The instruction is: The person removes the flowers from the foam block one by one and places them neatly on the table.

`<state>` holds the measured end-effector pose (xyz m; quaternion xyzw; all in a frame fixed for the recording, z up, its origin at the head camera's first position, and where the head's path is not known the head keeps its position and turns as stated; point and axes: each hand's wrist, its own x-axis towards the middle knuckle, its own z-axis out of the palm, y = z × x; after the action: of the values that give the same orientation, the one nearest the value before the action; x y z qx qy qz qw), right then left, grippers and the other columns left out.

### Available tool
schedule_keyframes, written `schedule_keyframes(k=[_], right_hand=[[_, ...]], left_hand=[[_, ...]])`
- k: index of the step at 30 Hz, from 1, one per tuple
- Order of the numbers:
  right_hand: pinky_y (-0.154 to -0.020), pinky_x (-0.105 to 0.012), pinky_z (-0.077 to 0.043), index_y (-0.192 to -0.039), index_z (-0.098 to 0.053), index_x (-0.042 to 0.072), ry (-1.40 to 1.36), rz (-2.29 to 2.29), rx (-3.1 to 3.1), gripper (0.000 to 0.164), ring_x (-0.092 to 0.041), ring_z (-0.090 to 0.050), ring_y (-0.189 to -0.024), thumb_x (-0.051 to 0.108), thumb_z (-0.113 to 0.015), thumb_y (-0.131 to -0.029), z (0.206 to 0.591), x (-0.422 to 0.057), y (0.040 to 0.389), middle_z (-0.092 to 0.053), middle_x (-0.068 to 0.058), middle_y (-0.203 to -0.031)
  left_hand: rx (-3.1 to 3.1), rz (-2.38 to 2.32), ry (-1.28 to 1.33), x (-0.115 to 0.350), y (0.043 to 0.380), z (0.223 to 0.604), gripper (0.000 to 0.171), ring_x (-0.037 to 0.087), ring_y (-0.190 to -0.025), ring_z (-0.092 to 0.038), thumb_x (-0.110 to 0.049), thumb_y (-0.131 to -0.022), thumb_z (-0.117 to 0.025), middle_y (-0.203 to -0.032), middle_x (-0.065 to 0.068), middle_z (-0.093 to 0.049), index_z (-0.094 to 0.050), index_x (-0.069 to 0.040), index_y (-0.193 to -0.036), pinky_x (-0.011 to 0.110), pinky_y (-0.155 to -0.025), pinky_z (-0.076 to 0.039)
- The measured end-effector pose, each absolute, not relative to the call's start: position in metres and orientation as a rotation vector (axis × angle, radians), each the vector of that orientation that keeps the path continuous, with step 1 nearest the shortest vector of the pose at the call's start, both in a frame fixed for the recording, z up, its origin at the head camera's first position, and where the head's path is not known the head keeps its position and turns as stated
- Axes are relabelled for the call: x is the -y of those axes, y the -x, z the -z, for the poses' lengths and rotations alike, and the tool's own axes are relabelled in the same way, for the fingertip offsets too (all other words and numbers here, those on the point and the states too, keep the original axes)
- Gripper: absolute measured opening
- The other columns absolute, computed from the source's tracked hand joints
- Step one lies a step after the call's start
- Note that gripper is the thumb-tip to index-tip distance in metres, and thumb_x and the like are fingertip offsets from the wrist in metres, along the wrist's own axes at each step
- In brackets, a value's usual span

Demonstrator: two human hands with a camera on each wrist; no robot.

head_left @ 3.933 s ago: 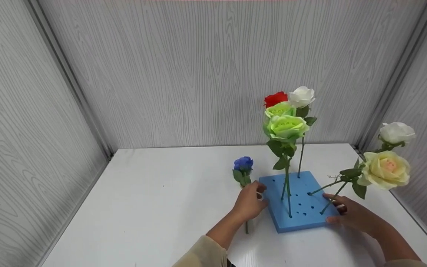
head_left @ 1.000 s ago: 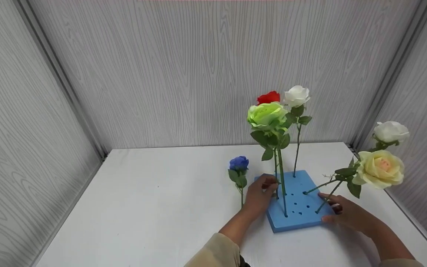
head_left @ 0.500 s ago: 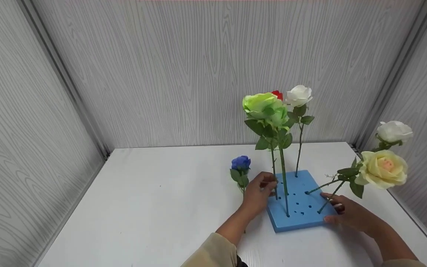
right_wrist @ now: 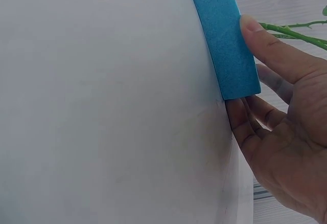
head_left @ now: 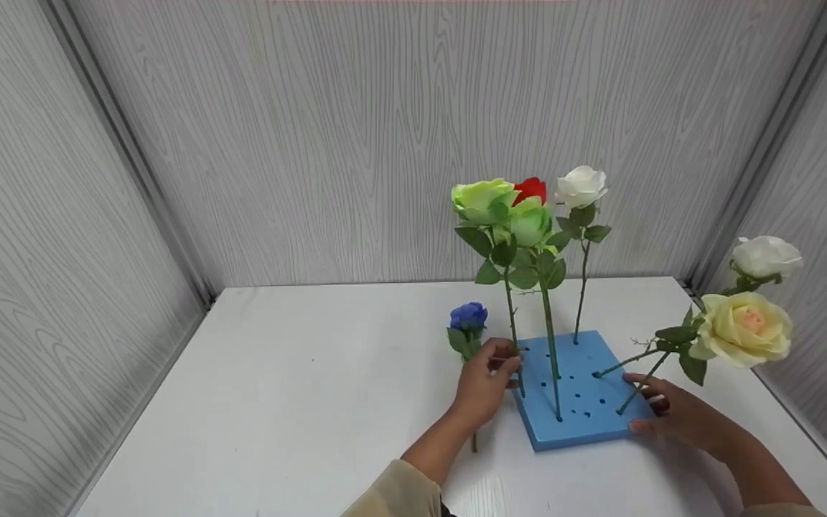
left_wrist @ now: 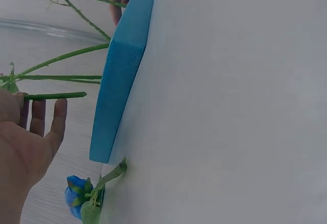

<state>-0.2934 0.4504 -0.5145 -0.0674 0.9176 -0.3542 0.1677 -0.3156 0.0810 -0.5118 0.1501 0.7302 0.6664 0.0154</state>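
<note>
My left hand (head_left: 484, 384) pinches the stem of a light green rose (head_left: 484, 201) over the left side of a blue foam block (head_left: 586, 431). In the left wrist view the cut end of that stem (left_wrist: 71, 95) is free, a short gap from the block's top face. My right hand (head_left: 686, 416) grips the block's right edge, thumb (right_wrist: 253, 29) on top and other fingers at its side and underside. Standing in the block are a second green rose (head_left: 530, 222), a red rose (head_left: 530, 189) and a white rose (head_left: 582, 187).
A cream rose (head_left: 747, 327) and another white rose (head_left: 767, 257) lean far right out of the block, over my right hand. A blue rose (head_left: 469, 316) lies on the white table (head_left: 298, 402) left of the block, partly behind my left hand. Grey wood-grain panels (head_left: 385, 143) enclose the table.
My left hand, near the block's left edge at first, has taken the green rose's stem and moved it left, apart from the other green rose. The right hand stays on the block.
</note>
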Motion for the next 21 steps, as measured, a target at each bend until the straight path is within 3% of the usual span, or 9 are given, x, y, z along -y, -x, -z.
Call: schedule_keyframes(k=[15, 21], right_hand=[[-0.098, -0.043, -0.056, -0.169, -0.029, 0.007, 0.217, 1.008, -2.621, 0.098, -0.040, -0.061, -0.130, 0.042, -0.083, -0.096, 0.515, -0.452, 0.295, -0.053, -0.032, -0.149], [-0.101, -0.046, -0.056, -0.169, -0.030, 0.008, 0.200, 0.992, -2.629, 0.099, -0.040, -0.061, -0.129, 0.045, -0.084, -0.095, 0.514, -0.450, 0.294, -0.053, -0.032, -0.149]], left_hand=[[-2.225, -2.114, -0.398, -0.054, 0.313, 0.511, 0.019, 0.015, -0.109, -0.069, -0.019, -0.112, -0.060, -0.127, 0.004, -0.066, -0.063, -0.023, -0.130, 0.032, -0.091, -0.067], [-2.227, -2.099, -0.473, -0.042, 0.311, 0.507, 0.021, 0.015, -0.110, -0.069, -0.021, -0.113, -0.059, -0.135, 0.018, -0.065, -0.060, -0.019, -0.134, 0.033, -0.090, -0.067]])
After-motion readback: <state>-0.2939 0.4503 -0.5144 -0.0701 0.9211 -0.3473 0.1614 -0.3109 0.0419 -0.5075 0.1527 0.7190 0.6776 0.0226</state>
